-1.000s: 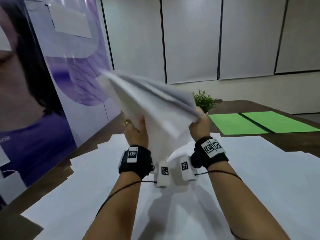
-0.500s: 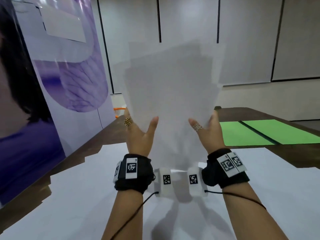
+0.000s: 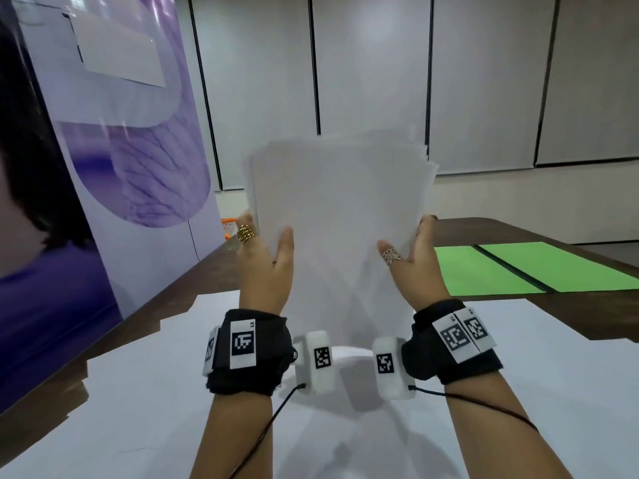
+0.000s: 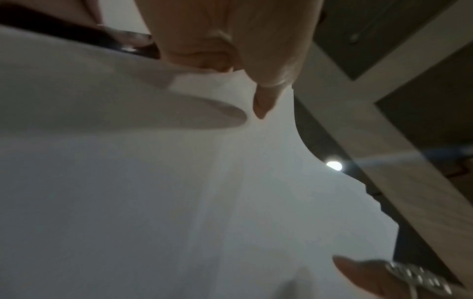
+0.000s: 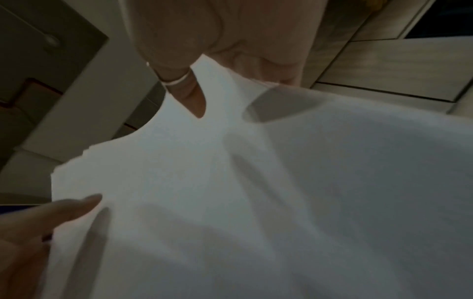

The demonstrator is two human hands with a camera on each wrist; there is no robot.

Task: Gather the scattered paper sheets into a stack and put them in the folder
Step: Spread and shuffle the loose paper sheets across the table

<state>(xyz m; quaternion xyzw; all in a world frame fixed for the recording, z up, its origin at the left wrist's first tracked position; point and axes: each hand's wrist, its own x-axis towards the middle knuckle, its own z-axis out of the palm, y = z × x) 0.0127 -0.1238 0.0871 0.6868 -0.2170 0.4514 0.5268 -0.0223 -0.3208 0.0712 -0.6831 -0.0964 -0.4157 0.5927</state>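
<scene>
Standing at far left, a purple printed banner (image 3: 114,160) leaning along the edge of the dark wooden table (image 3: 511,229). Lying across the near tabletop, a large white sheet (image 3: 145,392). Next, left hand (image 3: 264,267) raised above that sheet, gripping the left edge of the paper stack (image 3: 340,216): thumb pressing on the near face, other fingers tucked behind, gold ring (image 3: 246,233) showing on one finger. Confirming in the left wrist view: left hand (image 4: 230,40) pinching the paper stack (image 4: 179,182) at its edge, thumb tip lying on the white surface. Wearing black wrist straps with square coded markers and white camera pods on both wrists. Holding the stack upright in the air between the two hands, well above the table, top edges slightly fanned and uneven, sheets not fully squared. Then right hand (image 3: 413,264) gripping the right edge of the stack the same way, thumb in front with a silver ring (image 3: 390,255), fingers behind. Showing in the right wrist view: right hand (image 5: 217,44) with ringed thumb pressing onto the paper stack (image 5: 256,192), the left hand's fingertips visible at lower left on the same sheets. Lying open and flat farther right on the table, green folder (image 3: 532,267), well apart from the stack and both hands.
</scene>
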